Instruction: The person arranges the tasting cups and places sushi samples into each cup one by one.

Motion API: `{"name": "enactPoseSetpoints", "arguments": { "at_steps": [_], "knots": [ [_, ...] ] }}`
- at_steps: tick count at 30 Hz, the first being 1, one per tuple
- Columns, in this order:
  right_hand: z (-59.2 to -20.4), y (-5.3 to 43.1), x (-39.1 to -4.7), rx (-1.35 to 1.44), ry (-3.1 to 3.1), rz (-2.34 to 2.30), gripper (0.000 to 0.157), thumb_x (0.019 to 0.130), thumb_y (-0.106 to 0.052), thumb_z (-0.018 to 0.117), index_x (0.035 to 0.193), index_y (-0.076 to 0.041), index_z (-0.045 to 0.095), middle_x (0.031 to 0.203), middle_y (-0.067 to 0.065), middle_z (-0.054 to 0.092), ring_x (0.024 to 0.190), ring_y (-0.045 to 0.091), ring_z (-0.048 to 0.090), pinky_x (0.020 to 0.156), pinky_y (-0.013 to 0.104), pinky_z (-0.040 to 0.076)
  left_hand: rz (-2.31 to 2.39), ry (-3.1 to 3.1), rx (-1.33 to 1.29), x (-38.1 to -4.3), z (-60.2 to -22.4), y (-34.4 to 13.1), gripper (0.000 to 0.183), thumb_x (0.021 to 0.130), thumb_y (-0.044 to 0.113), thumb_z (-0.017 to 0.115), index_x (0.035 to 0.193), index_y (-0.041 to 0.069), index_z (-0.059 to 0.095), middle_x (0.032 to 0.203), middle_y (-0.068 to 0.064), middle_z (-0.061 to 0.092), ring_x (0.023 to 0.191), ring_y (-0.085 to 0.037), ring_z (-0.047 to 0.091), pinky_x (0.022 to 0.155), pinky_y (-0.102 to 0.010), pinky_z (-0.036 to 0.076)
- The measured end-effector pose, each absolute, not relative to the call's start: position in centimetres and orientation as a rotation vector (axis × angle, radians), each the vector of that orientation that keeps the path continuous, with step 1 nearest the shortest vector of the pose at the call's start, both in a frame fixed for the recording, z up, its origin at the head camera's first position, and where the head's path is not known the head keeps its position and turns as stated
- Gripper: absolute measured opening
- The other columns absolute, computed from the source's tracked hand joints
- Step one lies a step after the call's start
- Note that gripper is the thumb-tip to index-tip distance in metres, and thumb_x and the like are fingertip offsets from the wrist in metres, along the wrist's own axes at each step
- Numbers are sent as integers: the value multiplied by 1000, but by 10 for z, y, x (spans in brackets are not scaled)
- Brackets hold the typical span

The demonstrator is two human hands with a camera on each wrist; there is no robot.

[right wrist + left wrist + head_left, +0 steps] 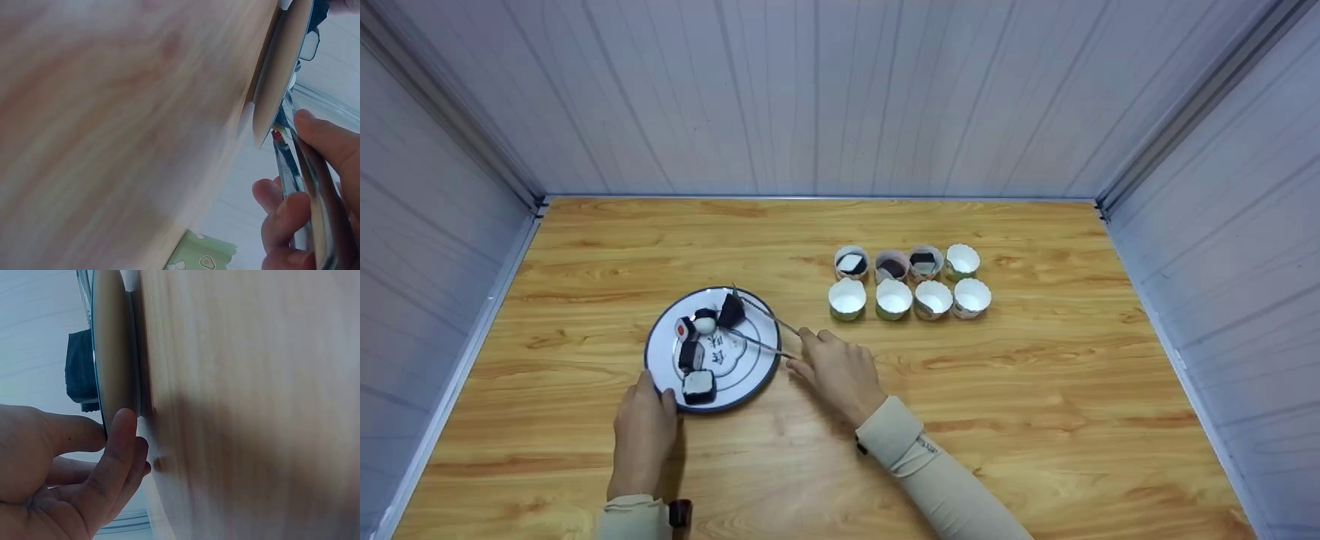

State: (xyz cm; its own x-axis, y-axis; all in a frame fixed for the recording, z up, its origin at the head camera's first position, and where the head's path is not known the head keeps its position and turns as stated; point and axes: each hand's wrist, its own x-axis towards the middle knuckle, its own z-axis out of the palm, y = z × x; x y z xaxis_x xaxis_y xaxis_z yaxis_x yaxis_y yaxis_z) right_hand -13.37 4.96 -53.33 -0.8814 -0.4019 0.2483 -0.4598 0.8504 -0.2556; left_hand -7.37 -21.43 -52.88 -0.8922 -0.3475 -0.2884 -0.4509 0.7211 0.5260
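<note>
My left hand point(643, 439) pinches the near left rim of a white plate with a dark blue edge point(746, 367). In the left wrist view, thumb and fingers grip the plate's edge point(112, 349), which is raised on its foot. My right hand point(840, 373) holds metal tongs point(757, 344), their two arms spread around a black cone-shaped sushi piece point(731, 311) on the plate's far side. Along the plate's left lie a roll with a red centre point(684, 329), a white rounded piece point(705, 324), a black-wrapped piece point(691, 357) and a white-topped block point(699, 383).
Right of the plate, paper cups stand in two rows. Three back-row cups hold dark pieces: the left one point(851, 262), its neighbour point(892, 268) and the third point(925, 261). White insides show in the others, such as the front-left cup point(847, 298). Panel walls point(825, 112) enclose the wooden table point(1035, 420).
</note>
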Motion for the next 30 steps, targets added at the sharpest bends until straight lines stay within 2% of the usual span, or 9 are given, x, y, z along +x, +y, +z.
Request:
{"name": "enactPoseSetpoints", "arguments": {
  "at_steps": [10, 16, 23, 27, 30],
  "knots": [
    [-536, 53, -134, 700, -2822, 491, 41, 93, -46, 69, 119, -14, 69, 80, 1, 64, 54, 19, 57, 40, 33, 44, 923, 2709, -675, -74, -528, -214, 51, 105, 7, 45, 148, -15, 27, 136, -40, 42, 128, -52, 43, 104, -57, 43],
    [-533, 65, -132, 729, -2767, 567, 39, 93, -43, 70, 119, -13, 68, 77, -2, 61, 52, 15, 54, 42, 32, 46, 912, 2711, -679, -74, -528, -214, 53, 105, 6, 45, 149, -15, 24, 139, -40, 39, 131, -52, 40, 106, -57, 41],
    [-523, 91, -132, 720, -2699, 597, 45, 94, -44, 69, 127, -13, 68, 78, 0, 64, 53, 16, 57, 42, 33, 48, 892, 2721, -700, -76, -528, -212, 51, 105, 6, 46, 148, -16, 28, 137, -39, 42, 130, -51, 43, 106, -56, 41],
    [-515, 109, -132, 677, -2661, 546, 48, 92, -45, 70, 128, -13, 68, 89, 4, 71, 52, 17, 57, 40, 32, 46, 877, 2752, -664, -75, -528, -212, 50, 104, 5, 47, 145, -18, 29, 135, -41, 43, 128, -52, 44, 105, -57, 41],
    [-510, 124, -133, 641, -2633, 539, 48, 91, -43, 72, 129, -13, 68, 87, 6, 71, 46, 15, 52, 37, 28, 41, 868, 2783, -646, -74, -527, -213, 51, 104, 5, 47, 144, -20, 30, 134, -43, 43, 128, -53, 43, 105, -58, 41]
  ]
}}
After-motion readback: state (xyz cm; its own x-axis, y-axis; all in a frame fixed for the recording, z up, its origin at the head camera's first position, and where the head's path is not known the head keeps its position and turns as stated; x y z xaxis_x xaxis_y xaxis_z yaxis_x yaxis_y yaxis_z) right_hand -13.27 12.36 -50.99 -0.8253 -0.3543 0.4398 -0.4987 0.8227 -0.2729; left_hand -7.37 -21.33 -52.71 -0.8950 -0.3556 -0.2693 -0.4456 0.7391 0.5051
